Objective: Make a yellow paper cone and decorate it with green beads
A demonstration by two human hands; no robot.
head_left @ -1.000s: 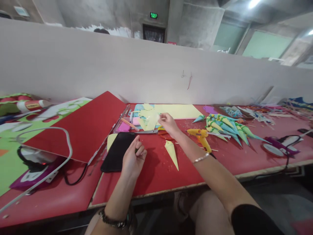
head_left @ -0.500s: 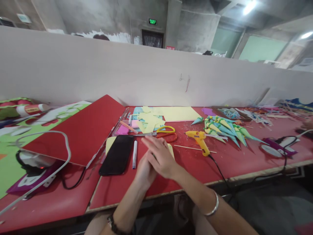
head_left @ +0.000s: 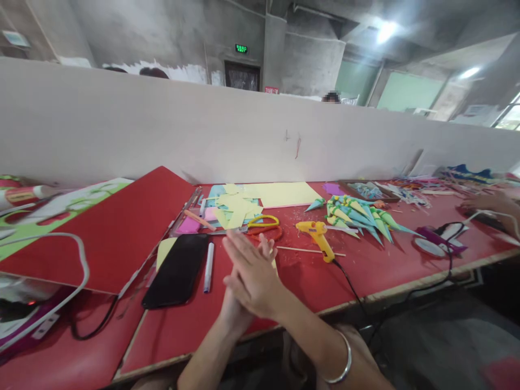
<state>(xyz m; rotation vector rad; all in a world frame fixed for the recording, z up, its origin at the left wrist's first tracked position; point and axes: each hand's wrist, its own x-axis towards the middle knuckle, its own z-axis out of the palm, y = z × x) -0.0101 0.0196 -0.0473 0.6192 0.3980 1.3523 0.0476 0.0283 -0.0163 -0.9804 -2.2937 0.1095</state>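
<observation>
My right hand lies flat across my left hand, palm against palm, over the front of the red table. Its fingers are stretched out. Most of the left hand is hidden behind the right, but its fingertips stick out apart beyond it. Whether anything lies between the palms is hidden. Just beyond the fingers are scissors with yellow and orange handles. To the left are a white marker and a black phone. A yellow glue gun rests to the right, near a thin wooden stick.
Blue and yellow paper cones are piled beyond the glue gun. Cut yellow paper lies at the back. A red board leans at left. Purple power strips stand at both sides. Another person's hand is at far right.
The view has shifted right. My hands stay pressed together, with the left fingertips now showing beyond the right hand. Another person's hand has come further into view at right.
</observation>
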